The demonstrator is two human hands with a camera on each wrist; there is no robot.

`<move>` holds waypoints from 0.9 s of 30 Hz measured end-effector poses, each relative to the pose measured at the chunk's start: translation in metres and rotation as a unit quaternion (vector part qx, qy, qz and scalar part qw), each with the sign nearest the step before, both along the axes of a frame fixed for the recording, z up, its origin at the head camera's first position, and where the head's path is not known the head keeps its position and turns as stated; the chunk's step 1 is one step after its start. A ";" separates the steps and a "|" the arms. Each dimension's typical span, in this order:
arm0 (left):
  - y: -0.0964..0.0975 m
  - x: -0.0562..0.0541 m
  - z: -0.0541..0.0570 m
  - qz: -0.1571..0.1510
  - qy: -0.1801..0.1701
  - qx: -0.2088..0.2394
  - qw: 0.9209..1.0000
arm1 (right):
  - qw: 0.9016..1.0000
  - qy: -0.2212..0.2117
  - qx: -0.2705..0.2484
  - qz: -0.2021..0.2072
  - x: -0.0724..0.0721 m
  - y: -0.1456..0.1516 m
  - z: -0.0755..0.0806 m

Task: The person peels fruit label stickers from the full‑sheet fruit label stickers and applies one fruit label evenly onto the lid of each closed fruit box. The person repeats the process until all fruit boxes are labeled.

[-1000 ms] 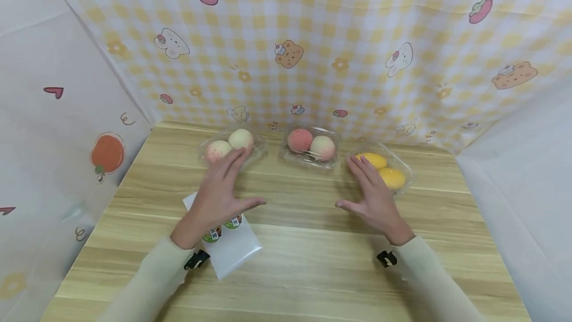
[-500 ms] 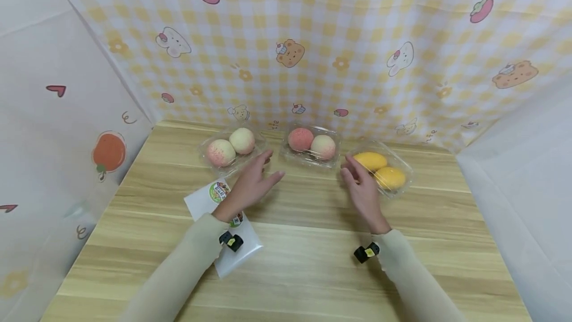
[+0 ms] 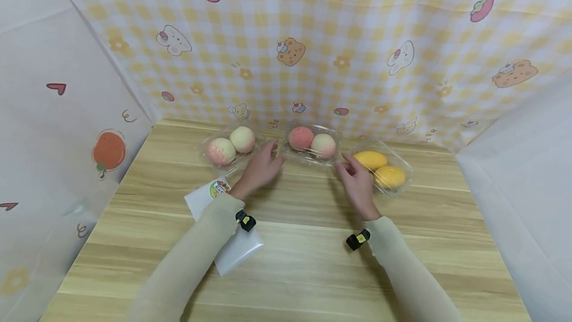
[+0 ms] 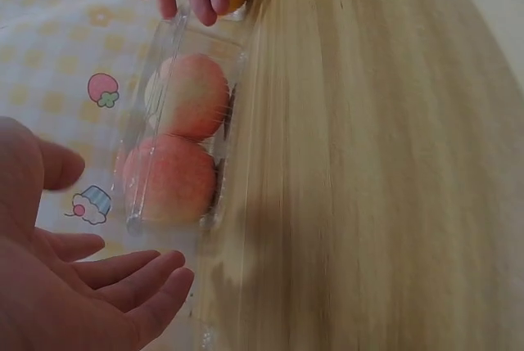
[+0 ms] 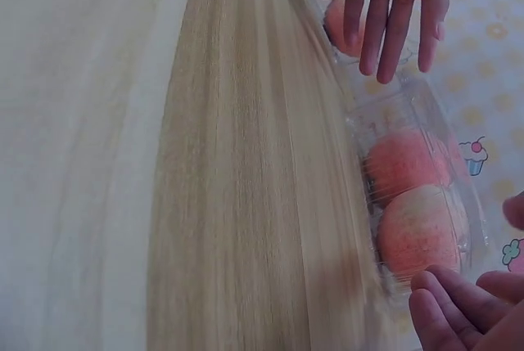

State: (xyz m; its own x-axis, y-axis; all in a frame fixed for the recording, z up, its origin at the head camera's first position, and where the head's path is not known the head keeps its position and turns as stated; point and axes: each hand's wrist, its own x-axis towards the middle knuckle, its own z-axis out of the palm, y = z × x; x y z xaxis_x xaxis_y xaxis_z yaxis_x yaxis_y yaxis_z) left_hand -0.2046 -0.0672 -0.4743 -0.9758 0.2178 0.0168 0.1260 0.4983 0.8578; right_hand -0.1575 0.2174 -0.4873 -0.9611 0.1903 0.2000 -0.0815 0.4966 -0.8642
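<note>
A clear plastic box (image 3: 313, 160) holds two peaches, a red one (image 3: 301, 138) and a paler one (image 3: 322, 146), at the back middle of the table. My left hand (image 3: 260, 169) is at the box's left end, fingers and thumb loosely extended with nothing between them. At its other end is my right hand (image 3: 357, 185), fingers spread and slightly bent. In the left wrist view, the left hand's (image 4: 78, 273) fingertips reach toward the near end of the box. The right wrist view shows the right hand's (image 5: 471, 310) fingertips right by the box corner.
A second clear box with two pale peaches (image 3: 221, 151) lies at the back left. Yellow mangoes (image 3: 390, 177) fill another box at the right. A white sheet with round stickers (image 3: 239, 252) lies partly under the left forearm. A checkered cloth (image 3: 339, 29) hangs behind the table.
Both hands have moved inward, the left from over the left peaches and the right from the mango box, to either end of the middle box. The boxes stay in place.
</note>
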 end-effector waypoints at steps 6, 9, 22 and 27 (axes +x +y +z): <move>0.006 -0.027 -0.034 0.015 0.033 -0.030 0.999 | 0.999 0.017 0.005 -0.028 -0.008 -0.003 -0.003; 0.011 -0.029 -0.035 0.019 0.035 -0.026 0.999 | 0.999 0.022 0.006 -0.034 -0.009 -0.004 -0.004; 0.014 -0.033 -0.037 0.017 0.028 -0.036 0.999 | 0.998 0.034 0.016 -0.043 -0.012 -0.006 -0.003; 0.012 -0.039 -0.048 0.013 0.034 -0.034 0.999 | 0.998 0.032 0.020 -0.048 -0.014 -0.006 -0.003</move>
